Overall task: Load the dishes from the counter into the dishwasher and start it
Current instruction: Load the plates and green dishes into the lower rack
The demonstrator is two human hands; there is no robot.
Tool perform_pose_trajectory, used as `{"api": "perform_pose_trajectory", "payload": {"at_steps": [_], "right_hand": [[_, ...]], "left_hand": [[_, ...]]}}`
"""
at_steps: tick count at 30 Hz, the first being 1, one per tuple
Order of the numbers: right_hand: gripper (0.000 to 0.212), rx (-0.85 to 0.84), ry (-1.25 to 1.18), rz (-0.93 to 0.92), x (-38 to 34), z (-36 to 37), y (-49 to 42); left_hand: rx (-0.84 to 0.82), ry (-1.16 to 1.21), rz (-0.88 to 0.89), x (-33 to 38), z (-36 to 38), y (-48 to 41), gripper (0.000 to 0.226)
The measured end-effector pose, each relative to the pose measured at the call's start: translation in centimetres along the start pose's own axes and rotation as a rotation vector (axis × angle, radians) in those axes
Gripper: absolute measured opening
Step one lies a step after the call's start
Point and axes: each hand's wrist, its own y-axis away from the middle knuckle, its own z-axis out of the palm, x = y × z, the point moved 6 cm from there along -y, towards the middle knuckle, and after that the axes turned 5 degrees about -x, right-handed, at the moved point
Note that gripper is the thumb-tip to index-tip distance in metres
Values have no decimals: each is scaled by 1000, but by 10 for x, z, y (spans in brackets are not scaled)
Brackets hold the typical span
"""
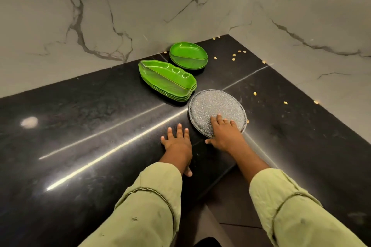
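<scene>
I see my right hand [224, 134] flat on the near edge of the grey speckled plate [216, 106], fingers [219, 119] spread, gripping nothing. My left hand [177, 142] lies open on the black table [90, 126] at the plate's eight o'clock. Two green plate stacks [167, 79] [188, 55] sit at eleven o'clock.

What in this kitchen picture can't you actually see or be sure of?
- Dishwasher: nowhere in the head view, out of frame.
- Near rim of the grey plate: covered by the right hand.
- Lower plates in the long green stack and the oval green stack: only edges show, count uncertain.
- Yellow bits on the counter: too small to identify.
</scene>
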Motion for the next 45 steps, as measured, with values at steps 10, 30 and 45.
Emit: {"api": "perform_pose_trajectory", "payload": {"at_steps": [10,30,45], "right_hand": [[47,29,184,-126,-12,-39,-5],[25,848,-537,593,81,-150,93],[22,596,-1790,586,88,40,123]], "left_hand": [[-15,9,3,0,0,1,151],[54,-19,99,-6,0,15,143],[341,3,167,-13,25,48,111]]}}
